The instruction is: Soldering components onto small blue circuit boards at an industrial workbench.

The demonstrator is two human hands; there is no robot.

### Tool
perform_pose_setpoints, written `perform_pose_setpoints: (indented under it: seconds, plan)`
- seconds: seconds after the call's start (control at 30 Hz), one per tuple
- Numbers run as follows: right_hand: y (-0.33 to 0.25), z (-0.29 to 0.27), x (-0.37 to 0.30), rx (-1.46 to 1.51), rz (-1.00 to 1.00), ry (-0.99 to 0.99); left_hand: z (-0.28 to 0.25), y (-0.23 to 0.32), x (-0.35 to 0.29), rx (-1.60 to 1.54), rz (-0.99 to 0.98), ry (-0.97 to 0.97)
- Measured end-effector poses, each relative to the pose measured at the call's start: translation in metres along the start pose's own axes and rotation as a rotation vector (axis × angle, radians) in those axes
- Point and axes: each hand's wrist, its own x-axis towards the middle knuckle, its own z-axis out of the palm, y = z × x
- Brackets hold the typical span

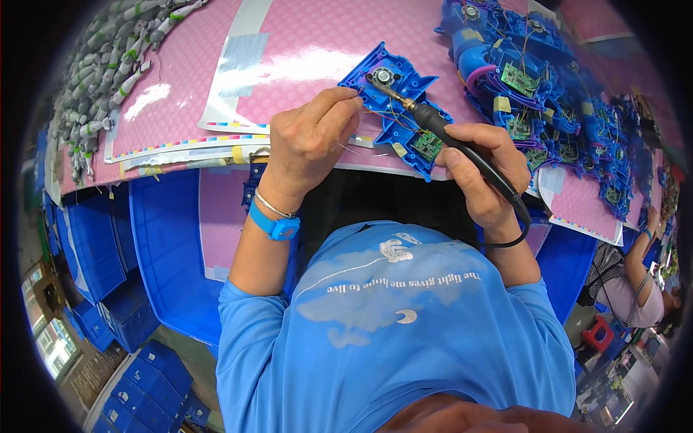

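Observation:
My right hand [485, 169] grips a soldering iron [455, 137] by its black handle. The iron's metal tip reaches to the small round speaker [383, 75] in an open blue plastic housing [415, 85]. At the housing's left edge, my left hand [314, 133] is closed in a pinch. A thin silvery wire [368, 154] trails out below that hand; its end at the fingertips is too small to make out. Thin coloured wires run across the housing toward a green circuit board [427, 146] in its lower part, near my right fingers.
Many similar blue housings with circuit boards [520, 79] are piled at the right. Grey and white parts [94, 86] heap at the far left of the pink-covered table [310, 43]. Blue bins [166, 252] stand below the table edge. Another person [639, 281] sits at the far right.

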Motion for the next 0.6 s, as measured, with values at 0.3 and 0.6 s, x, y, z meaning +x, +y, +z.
perform_pose_setpoints:
  seconds: [0.3,0.6]
  plan:
    - [0.003,-0.006,-0.009,-0.012,-0.006,0.033,-0.007,0.017,0.009,-0.157,-0.135,0.111]
    - [0.001,-0.012,-0.017,-0.028,-0.033,0.064,-0.007,0.019,0.017,0.003,-0.038,-0.184]
